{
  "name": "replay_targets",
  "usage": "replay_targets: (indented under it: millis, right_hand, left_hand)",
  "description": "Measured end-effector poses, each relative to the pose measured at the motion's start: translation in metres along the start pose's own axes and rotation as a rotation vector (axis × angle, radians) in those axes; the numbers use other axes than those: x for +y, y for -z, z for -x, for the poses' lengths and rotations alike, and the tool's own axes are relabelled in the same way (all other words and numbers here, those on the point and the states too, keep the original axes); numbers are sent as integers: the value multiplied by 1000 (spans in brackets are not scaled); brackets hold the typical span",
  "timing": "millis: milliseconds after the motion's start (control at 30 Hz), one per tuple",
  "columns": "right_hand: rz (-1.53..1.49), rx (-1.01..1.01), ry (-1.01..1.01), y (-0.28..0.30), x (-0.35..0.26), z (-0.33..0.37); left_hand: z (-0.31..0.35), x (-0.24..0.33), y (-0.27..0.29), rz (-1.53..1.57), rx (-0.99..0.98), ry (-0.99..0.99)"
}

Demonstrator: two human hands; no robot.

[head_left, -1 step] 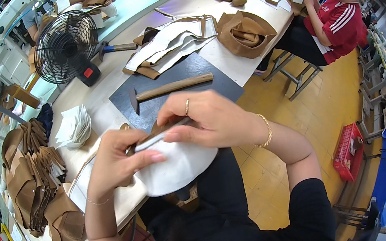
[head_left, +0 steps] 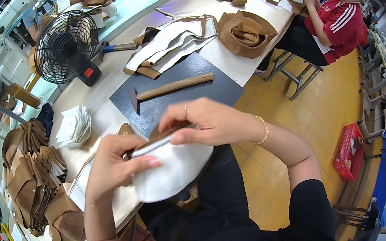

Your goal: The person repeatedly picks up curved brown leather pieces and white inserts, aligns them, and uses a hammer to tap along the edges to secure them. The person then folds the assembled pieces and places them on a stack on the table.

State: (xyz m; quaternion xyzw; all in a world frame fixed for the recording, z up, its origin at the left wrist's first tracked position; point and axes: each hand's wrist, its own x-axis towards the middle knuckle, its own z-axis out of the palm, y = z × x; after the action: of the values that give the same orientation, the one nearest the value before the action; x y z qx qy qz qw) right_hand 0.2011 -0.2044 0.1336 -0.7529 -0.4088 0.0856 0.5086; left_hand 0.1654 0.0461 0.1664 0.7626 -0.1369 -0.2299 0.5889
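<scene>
Clock centred on the piece in my hands, 12 pointing away from me.

White piece (head_left: 173,172) with brown material showing along its upper edge: held up at the near edge of the table (head_left: 97,95), over my lap. My left hand (head_left: 113,159) grips it at 10 o'clock, thumb flat on the white face, fingers behind. My right hand (head_left: 216,121) pinches the upper edge at 1 o'clock, thumb on the rim, fingers curled over the brown side; slight blur there. Both grips narrow.

At 12, wooden-handled hammer (head_left: 174,87) lying on a dark board (head_left: 223,90), head to the left. Beyond the board, overlapping white-and-brown pieces (head_left: 175,44); coiled brown material (head_left: 246,34) at 1. Black fan (head_left: 66,47) at 11, white stack (head_left: 74,127) at 10, brown pieces (head_left: 26,194) heaped at 9. Co-worker in red (head_left: 343,24) seated at 2. Red basket (head_left: 349,153) on the floor at 3.
</scene>
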Motion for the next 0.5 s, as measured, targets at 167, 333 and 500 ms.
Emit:
replay_targets:
  millis: [167,333,500]
  right_hand:
    - [-130,-460,-271,-44,80,38]
    - [-348,6,-290,24,71,54]
    - [284,250,-450,61,99,57]
  left_hand:
    - [24,-19,23,50,-27,-196]
    - [37,-12,47,-293,-36,-94]
    - [-45,-93,6,-527,-12,101]
